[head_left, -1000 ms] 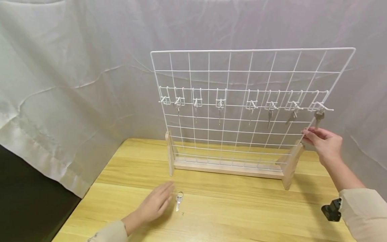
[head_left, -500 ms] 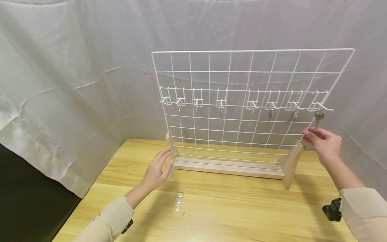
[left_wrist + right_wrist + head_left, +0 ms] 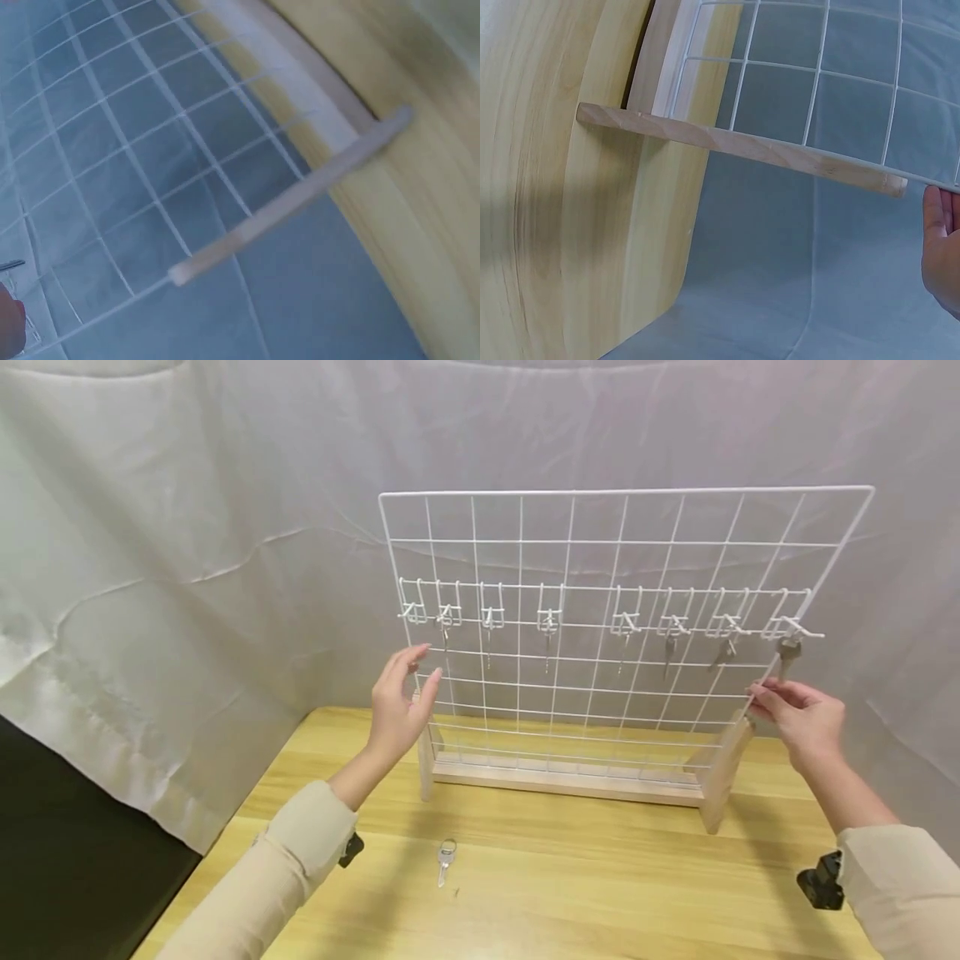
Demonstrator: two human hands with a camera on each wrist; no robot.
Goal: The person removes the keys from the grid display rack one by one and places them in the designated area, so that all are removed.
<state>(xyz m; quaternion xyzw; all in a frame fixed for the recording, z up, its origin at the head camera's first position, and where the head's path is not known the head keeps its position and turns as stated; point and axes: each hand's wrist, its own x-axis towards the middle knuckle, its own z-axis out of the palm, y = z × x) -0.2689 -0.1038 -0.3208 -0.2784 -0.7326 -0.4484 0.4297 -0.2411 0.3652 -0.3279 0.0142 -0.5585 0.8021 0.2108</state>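
A white wire grid rack [image 3: 627, 491] stands on a wooden base [image 3: 562, 779]. Along one row of it sit several white hooks [image 3: 627, 622], most with a key hanging from them; no key shows on the leftmost hook [image 3: 412, 612]. My right hand [image 3: 806, 720] pinches the grid's right edge between thumb and fingers, just under the rightmost key [image 3: 788, 652]. My left hand [image 3: 397, 706] is raised at the grid's left edge, thumb and fingers spread apart, holding nothing. A silver key with a ring [image 3: 446, 862] lies on the table in front of the rack.
The yellow wooden table [image 3: 585, 877] carries the rack. A tiny speck [image 3: 456, 892] lies beside the loose key. Grey cloth [image 3: 225, 610] hangs behind and at the sides, with a black area [image 3: 67, 852] at lower left. Wooden side supports [image 3: 735, 144] hold the grid.
My left hand has risen from beside the loose key, past the left support, to the grid's left edge below the hooks. My right hand keeps its hold on the right edge.
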